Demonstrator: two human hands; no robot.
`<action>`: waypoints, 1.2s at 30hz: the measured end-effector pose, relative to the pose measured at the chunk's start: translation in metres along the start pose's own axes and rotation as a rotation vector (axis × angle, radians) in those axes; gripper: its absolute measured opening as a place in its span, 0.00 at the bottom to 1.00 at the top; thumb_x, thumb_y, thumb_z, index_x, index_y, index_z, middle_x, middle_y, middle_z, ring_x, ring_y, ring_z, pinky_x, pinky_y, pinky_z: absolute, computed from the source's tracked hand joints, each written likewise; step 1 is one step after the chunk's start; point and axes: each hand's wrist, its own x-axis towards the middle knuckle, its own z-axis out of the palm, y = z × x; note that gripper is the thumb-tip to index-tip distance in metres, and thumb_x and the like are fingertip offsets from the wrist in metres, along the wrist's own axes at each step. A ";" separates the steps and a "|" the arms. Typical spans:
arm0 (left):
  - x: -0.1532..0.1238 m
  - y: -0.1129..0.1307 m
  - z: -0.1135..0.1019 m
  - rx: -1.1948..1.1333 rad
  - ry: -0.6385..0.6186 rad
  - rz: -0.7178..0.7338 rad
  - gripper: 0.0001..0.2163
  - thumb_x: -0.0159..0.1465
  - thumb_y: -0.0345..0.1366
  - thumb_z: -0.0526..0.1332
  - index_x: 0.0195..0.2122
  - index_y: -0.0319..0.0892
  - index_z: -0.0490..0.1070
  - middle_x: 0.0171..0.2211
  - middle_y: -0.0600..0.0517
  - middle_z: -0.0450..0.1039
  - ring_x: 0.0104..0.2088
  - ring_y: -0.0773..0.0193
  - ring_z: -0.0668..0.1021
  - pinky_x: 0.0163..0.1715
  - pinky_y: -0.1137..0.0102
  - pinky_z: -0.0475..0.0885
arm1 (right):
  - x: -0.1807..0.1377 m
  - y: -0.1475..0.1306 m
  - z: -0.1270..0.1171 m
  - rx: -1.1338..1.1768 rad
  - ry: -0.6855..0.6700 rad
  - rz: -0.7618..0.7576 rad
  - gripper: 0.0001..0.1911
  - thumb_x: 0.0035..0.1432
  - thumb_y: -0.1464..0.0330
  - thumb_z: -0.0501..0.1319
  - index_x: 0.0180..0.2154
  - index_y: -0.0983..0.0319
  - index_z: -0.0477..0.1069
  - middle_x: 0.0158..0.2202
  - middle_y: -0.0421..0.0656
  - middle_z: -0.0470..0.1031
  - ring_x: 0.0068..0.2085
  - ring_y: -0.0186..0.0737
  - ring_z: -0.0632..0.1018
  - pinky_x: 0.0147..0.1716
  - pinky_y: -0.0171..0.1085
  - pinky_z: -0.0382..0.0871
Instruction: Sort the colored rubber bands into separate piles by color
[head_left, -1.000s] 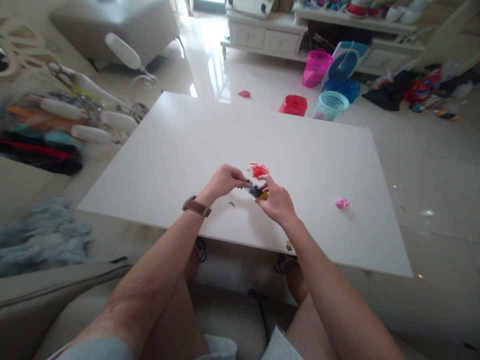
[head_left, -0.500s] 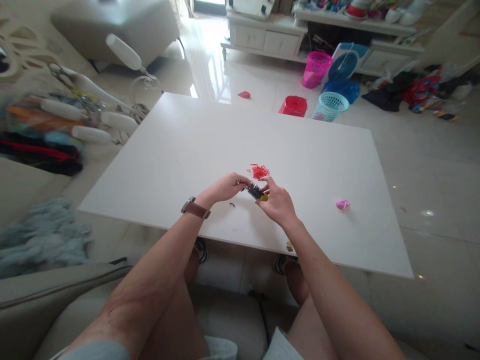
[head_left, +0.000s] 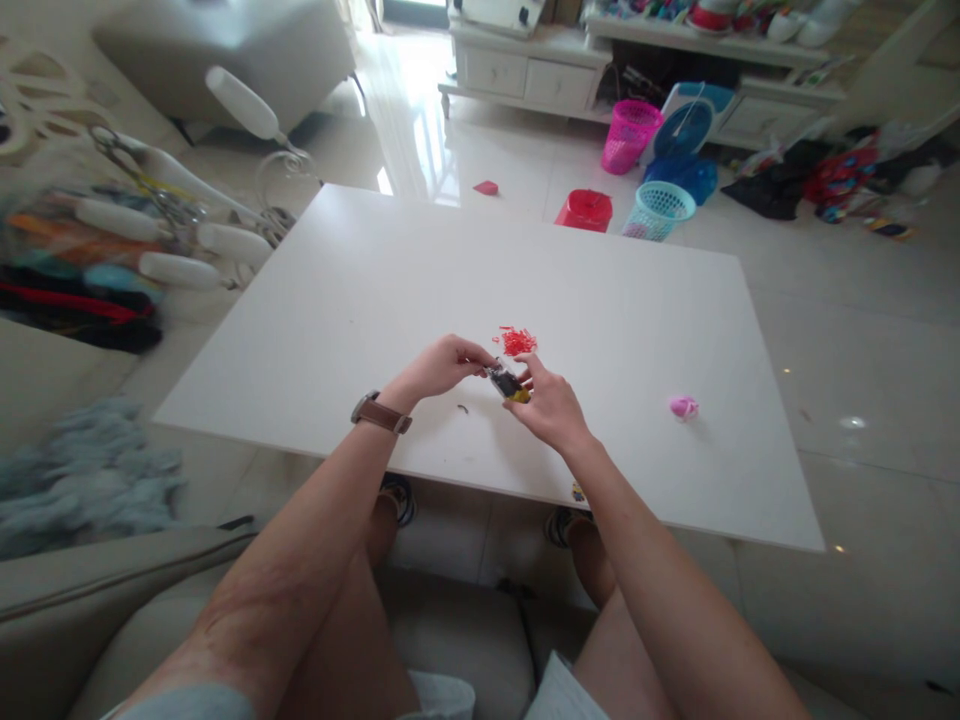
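My right hand (head_left: 551, 405) is closed around a small black-and-yellow object (head_left: 507, 382), its dark end towards the left and its yellow end in my fingers. It is held a little above the white table (head_left: 405, 270); its exact kind is too small to make out. At its dark upper end, my left hand (head_left: 448, 364) has thumb and fingers pinched together. Whatever lies between those fingertips is hidden. Just beyond both hands lies a loose heap of small red pieces (head_left: 518, 341). A tiny dark bit (head_left: 463, 408) rests on the table below my left hand.
A small pinkish-purple item (head_left: 684, 407) lies on the table's right part. At the near edge there is a small sticker-like figure (head_left: 577, 491). Past the far edge stand a red bin (head_left: 587, 210), a light-blue basket (head_left: 658, 212) and a pink basket (head_left: 630, 135).
My left wrist has shifted slightly left and up, while its fingertips stay by the dark end of the object. My right hand keeps its hold. The whole view has drifted a little.
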 end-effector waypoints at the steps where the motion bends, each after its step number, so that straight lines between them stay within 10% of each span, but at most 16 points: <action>1: 0.000 0.001 0.000 0.012 0.008 0.000 0.09 0.59 0.32 0.64 0.38 0.41 0.84 0.36 0.47 0.84 0.37 0.59 0.83 0.43 0.65 0.77 | 0.000 0.000 0.000 -0.011 -0.002 0.001 0.32 0.52 0.70 0.68 0.57 0.51 0.63 0.44 0.41 0.81 0.40 0.48 0.82 0.40 0.42 0.73; 13: 0.002 0.000 0.008 -0.076 0.212 -0.063 0.11 0.49 0.35 0.75 0.33 0.37 0.80 0.28 0.47 0.81 0.31 0.59 0.82 0.34 0.67 0.77 | -0.002 -0.006 -0.001 -0.060 -0.045 -0.028 0.33 0.53 0.71 0.69 0.59 0.53 0.64 0.46 0.42 0.82 0.44 0.49 0.82 0.44 0.43 0.73; 22: -0.002 0.002 0.004 -0.145 -0.009 -0.003 0.08 0.60 0.35 0.68 0.39 0.39 0.78 0.36 0.44 0.84 0.40 0.56 0.84 0.43 0.63 0.78 | -0.002 -0.004 -0.001 -0.128 -0.037 -0.005 0.32 0.54 0.70 0.69 0.59 0.52 0.64 0.46 0.42 0.82 0.44 0.50 0.82 0.43 0.42 0.73; 28: -0.002 0.000 0.004 -0.046 0.173 -0.038 0.10 0.52 0.33 0.73 0.33 0.38 0.77 0.29 0.47 0.81 0.33 0.58 0.83 0.37 0.66 0.77 | -0.003 -0.006 0.002 -0.089 -0.051 -0.041 0.33 0.53 0.70 0.69 0.59 0.52 0.64 0.46 0.42 0.82 0.43 0.49 0.82 0.43 0.42 0.73; 36: -0.004 0.011 -0.002 -0.036 0.102 -0.046 0.12 0.61 0.42 0.69 0.39 0.39 0.78 0.32 0.46 0.83 0.33 0.61 0.82 0.33 0.70 0.73 | 0.000 -0.004 0.002 -0.032 0.000 0.002 0.31 0.53 0.70 0.70 0.57 0.51 0.65 0.44 0.41 0.82 0.40 0.47 0.83 0.40 0.42 0.74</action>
